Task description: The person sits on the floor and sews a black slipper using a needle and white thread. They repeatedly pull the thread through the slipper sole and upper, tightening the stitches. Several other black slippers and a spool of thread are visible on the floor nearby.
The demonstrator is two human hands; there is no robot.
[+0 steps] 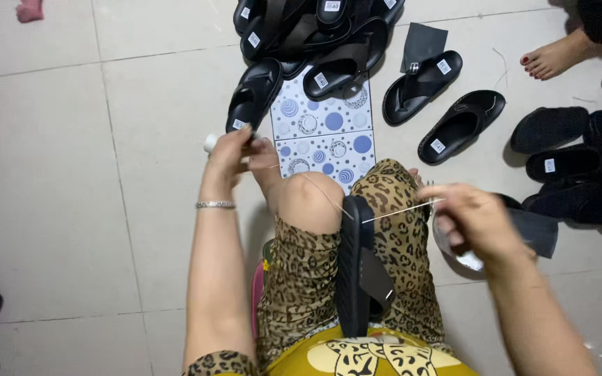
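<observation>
A black sandal (354,268) stands on edge, clamped between my knees in leopard-print trousers. My right hand (474,221) is out to the right, fingers pinched on a thin needle with pale thread (398,211) running taut back to the sandal's sole. My left hand (235,150) reaches forward to the left, fingers closed around a small white spool (210,143) near a black sandal (253,94) on the floor. Another strand of thread (322,189) crosses my bare left knee.
A heap of black sandals (315,31) lies ahead on a white tile with blue circles (329,132). Two more sandals (440,104) sit to the right, another dark pile (580,167) at far right. A person's bare foot (552,59) is at top right.
</observation>
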